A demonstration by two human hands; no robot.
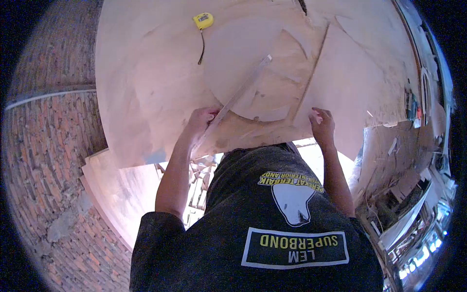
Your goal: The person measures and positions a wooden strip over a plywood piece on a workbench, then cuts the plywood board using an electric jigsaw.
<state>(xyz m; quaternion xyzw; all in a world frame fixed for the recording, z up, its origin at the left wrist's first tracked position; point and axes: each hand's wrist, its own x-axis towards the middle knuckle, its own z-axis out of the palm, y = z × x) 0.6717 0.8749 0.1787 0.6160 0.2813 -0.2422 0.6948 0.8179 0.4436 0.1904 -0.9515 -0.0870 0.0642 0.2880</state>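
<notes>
My left hand (pixel 203 119) is closed at the near side of the table, around or against the lower part of a long, narrow, pale straight strip (pixel 244 88). The strip slants up to the right across a large round-edged thin panel (pixel 233 53) lying flat. Whether the strip is a ruler or a wood slat, I cannot tell. My right hand (pixel 322 121) hovers over or rests on a flat pale board (pixel 348 73) at the right, its fingers curled together. What it pinches, if anything, is hidden.
A yellow tape measure (pixel 203 20) with a dark strap lies at the far left of the worktable (pixel 141 82). A dark toothed object (pixel 302 6) shows at the far edge. A brick wall (pixel 53 146) stands left; wood scraps (pixel 399 190) are piled right. A curved panel (pixel 121 190) leans below.
</notes>
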